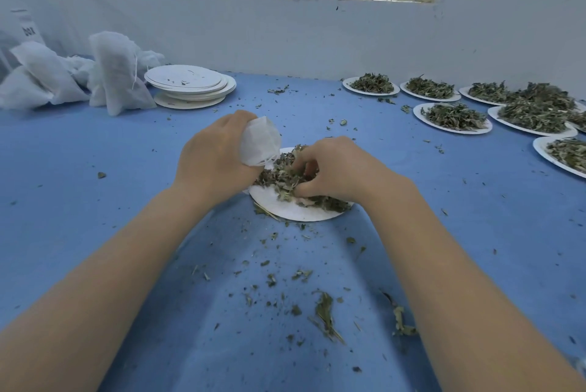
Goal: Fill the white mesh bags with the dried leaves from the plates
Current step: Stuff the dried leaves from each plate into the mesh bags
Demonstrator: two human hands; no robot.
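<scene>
Far left there's a pile of filled mesh bags [104, 74] against the wall, so a good chunk looks done imo, and next to them a stack of emptied plates [190, 87] w/ just crumbs on top. Middle: left hand [215, 150] has its fingers wrapped round a white mesh bag [260, 141], mouth tipped down toward the near plate [285, 207]. Right hand [336, 166] has fingers curled, pinching into the dried leaves [285, 176] on that plate, still plenty there. Lots of bits spilled on the blue table [95, 201]. Right side: at least six full plates [453, 117] untouched, so prob about halfway, hard to say exactly.
</scene>
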